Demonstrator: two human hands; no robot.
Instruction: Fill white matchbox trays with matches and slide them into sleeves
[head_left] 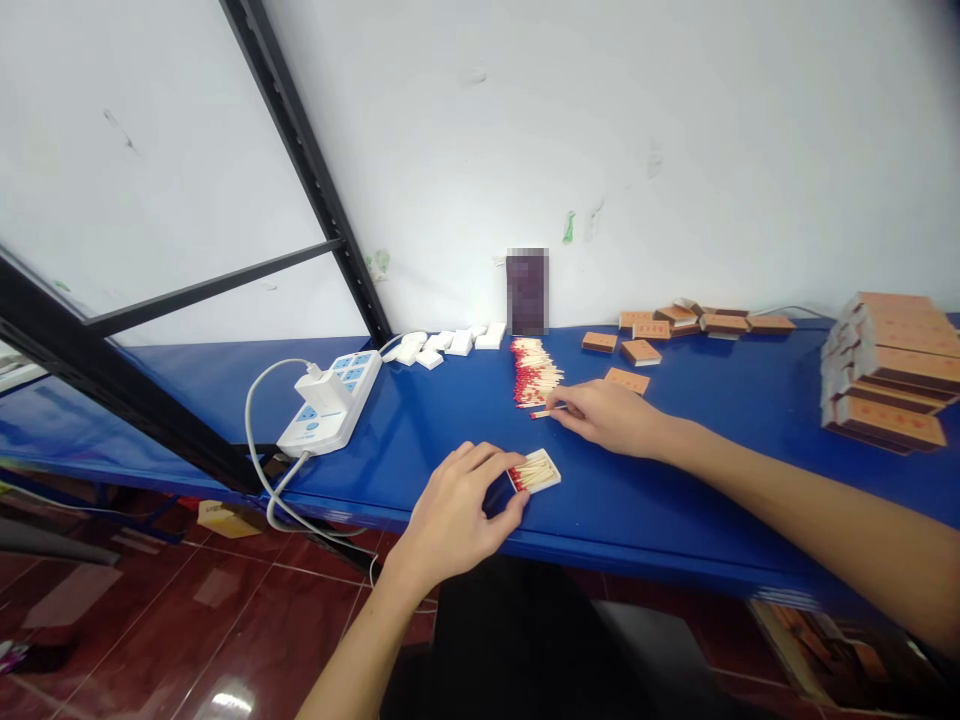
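A small white matchbox tray, partly filled with red-tipped matches, lies on the blue shelf. My left hand holds it at its left end, thumb on the near side and index finger on the far side. Farther back, my right hand pinches a match whose red head points left; whether there is more than one cannot be made out. Just beyond those fingertips is a long pile of loose matches, most with red heads to the left.
White trays lie at the back left, near a power strip with a white cable. Orange matchboxes are scattered behind my right hand, and more are stacked at far right. A black upright post stands left.
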